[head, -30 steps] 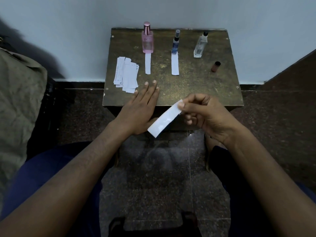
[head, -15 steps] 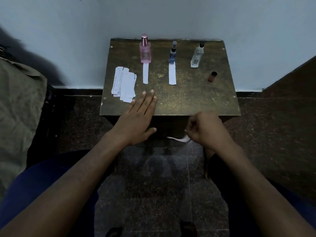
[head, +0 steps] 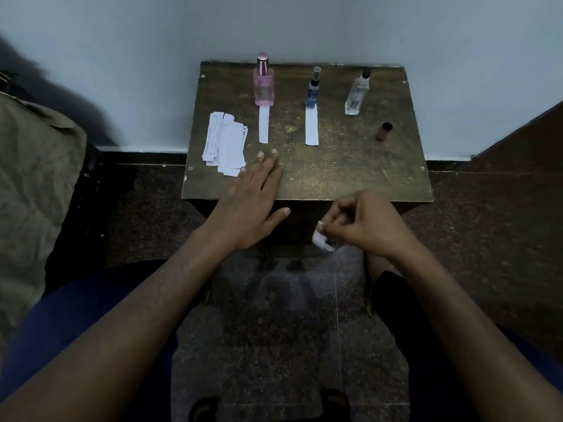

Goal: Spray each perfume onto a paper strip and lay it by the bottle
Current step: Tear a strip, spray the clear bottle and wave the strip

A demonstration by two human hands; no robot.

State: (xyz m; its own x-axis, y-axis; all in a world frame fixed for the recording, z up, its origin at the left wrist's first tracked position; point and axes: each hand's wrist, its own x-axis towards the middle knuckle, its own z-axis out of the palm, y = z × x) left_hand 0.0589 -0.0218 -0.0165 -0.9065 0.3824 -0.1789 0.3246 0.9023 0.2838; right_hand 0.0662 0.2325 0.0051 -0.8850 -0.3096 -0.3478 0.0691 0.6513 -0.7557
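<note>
Head camera looks down on a small brown table (head: 335,175) set against a pale wall. Right hand (head: 365,225), below the table's near edge, pinches a white paper strip (head: 320,239) between thumb and fingertips; the strip hangs curled and blurred under the pinch. Left hand (head: 253,202) lies flat, fingers spread, across the near edge, left of that pinch. Beyond the pinch, at the table's back, stand a pink bottle (head: 263,83), a blue bottle (head: 313,89) and a clear bottle (head: 355,95). Used strips (head: 263,124) (head: 311,126) lie touching the pink and blue bottles. A brown cap (head: 383,131) sits near the clear bottle. Spare strips (head: 227,144) bear small print, too blurred to read.
</note>
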